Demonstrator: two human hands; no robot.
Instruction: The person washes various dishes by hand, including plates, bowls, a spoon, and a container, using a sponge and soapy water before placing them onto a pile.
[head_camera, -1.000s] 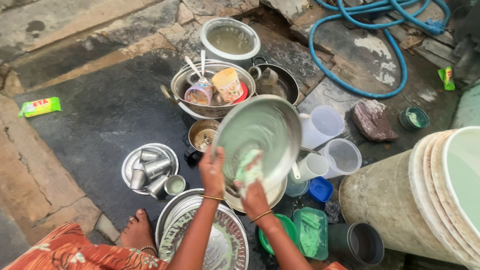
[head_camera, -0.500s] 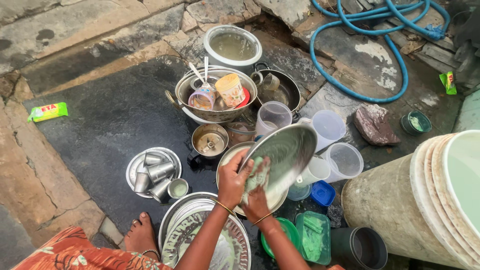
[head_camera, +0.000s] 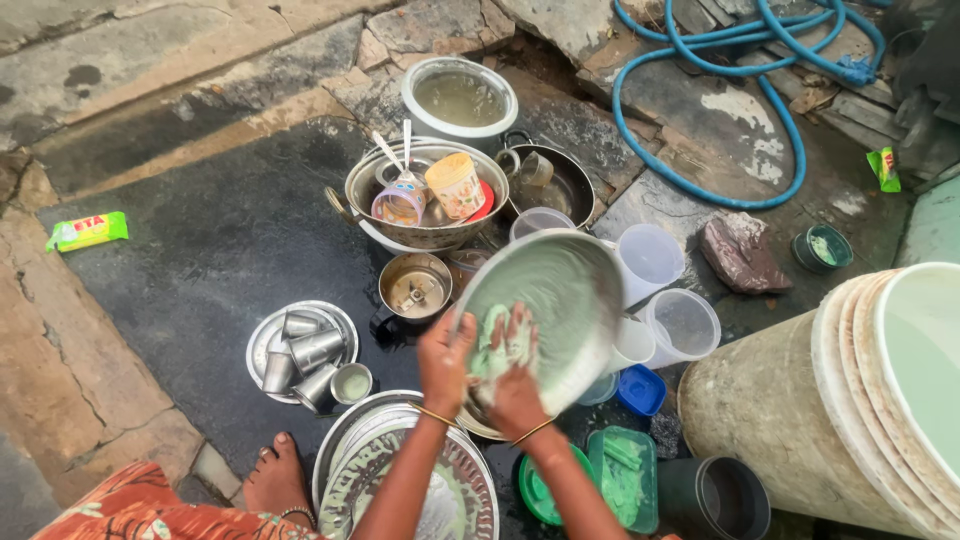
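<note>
My left hand (head_camera: 445, 362) grips the near rim of a round steel plate (head_camera: 565, 300) coated in greenish soap, tilted up toward me. My right hand (head_camera: 512, 380) presses a soapy green scrubber (head_camera: 497, 345) flat against the plate's face. Beneath my arms lies a stack of large steel plates (head_camera: 455, 490). Just left of the held plate stands a steel mixer jar (head_camera: 415, 285).
A big steel bowl (head_camera: 430, 232) with cups and spoons, a black pan (head_camera: 570, 185) and a water-filled pot (head_camera: 460, 95) sit behind. Steel tumblers on a plate (head_camera: 300, 350) lie left. Clear plastic jugs (head_camera: 665, 290), green and blue containers, a blue hose (head_camera: 720, 110) and a large drum (head_camera: 800, 400) crowd the right.
The plate has turned from edge-on to facing me again. My right hand with the scrubber slid across its face, while my left hand shifted its grip on the rim.
</note>
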